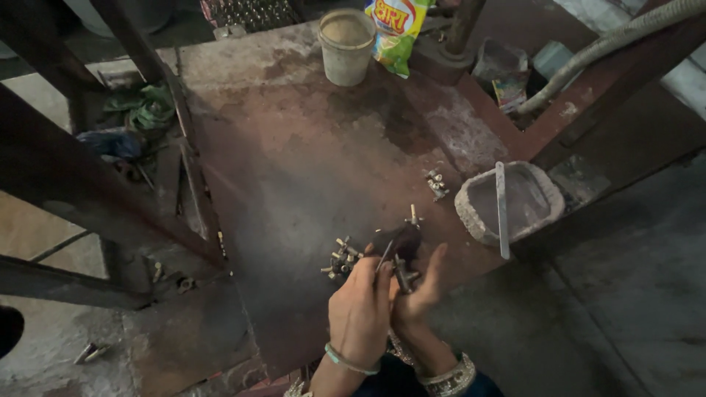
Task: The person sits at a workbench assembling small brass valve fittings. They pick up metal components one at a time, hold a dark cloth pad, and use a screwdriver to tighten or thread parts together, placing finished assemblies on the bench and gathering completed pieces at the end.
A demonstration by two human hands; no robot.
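Dim, murky, soft overhead light

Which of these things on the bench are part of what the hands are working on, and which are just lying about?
In use: left hand, right hand, dark metal part, small brass fittings.

Lying about: bucket, snack packet, stone tray, hose.

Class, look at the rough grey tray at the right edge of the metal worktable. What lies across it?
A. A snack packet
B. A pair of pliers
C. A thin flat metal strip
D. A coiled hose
C. A thin flat metal strip lies across the rough grey tray, its near end sticking out over the tray's front rim.
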